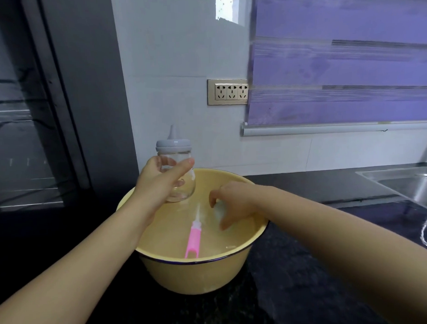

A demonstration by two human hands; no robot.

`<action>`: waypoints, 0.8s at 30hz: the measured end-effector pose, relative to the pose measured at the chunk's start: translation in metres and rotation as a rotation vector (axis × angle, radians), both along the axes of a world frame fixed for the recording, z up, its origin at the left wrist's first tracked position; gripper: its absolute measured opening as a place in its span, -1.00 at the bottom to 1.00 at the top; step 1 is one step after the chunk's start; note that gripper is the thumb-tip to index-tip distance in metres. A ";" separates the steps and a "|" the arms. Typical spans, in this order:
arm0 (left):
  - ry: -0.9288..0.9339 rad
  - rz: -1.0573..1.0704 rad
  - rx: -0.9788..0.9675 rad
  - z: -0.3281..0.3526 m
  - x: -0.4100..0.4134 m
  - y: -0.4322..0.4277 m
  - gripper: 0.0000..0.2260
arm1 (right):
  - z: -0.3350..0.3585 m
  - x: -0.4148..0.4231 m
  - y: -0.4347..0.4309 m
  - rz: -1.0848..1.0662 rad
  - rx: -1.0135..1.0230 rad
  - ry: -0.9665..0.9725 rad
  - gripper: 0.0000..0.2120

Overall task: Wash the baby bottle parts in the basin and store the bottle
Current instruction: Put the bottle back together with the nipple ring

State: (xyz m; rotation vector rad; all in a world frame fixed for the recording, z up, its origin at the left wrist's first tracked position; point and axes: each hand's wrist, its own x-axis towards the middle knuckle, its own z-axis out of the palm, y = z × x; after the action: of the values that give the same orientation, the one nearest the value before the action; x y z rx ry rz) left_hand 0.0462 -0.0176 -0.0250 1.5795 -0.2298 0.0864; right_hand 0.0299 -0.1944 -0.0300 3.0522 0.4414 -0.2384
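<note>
My left hand (pixel 157 180) grips a clear glass baby bottle (pixel 178 187) upright above the far rim of a yellow basin (pixel 202 273). A grey collar with a teat (pixel 173 145) is on the bottle's top. The basin holds cloudy water, and a pink-handled bottle brush (pixel 193 240) lies in it with its white head under water. My right hand (pixel 233 202) hovers over the water at the right side of the basin, fingers curled downward around a pale, blurred thing (pixel 220 209); whether it holds it I cannot tell.
The basin stands on a dark stone counter (pixel 297 292). A steel sink (pixel 407 184) is at the right edge. A triple wall socket (pixel 228 91) and a purple roller blind (pixel 337 60) are behind. A dark cabinet (pixel 24 108) fills the left.
</note>
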 end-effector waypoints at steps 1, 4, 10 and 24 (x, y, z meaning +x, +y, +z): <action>-0.002 0.004 0.004 0.000 0.000 0.000 -0.56 | -0.002 0.004 0.001 -0.001 0.003 0.007 -0.45; -0.011 0.000 0.015 0.000 0.001 0.001 -0.56 | -0.004 0.011 0.001 -0.018 0.105 0.011 -0.45; -0.012 0.003 0.047 -0.001 0.001 0.001 -0.57 | 0.003 0.012 0.000 0.001 0.163 -0.088 -0.44; 0.010 0.025 0.092 -0.004 0.004 0.003 -0.62 | 0.044 0.001 -0.002 -0.041 0.755 -0.256 -0.53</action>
State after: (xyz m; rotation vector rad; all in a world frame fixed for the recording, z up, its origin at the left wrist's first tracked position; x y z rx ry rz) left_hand 0.0505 -0.0142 -0.0291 1.6741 -0.2085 0.0883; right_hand 0.0308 -0.1967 0.0137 3.7380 0.5503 0.4180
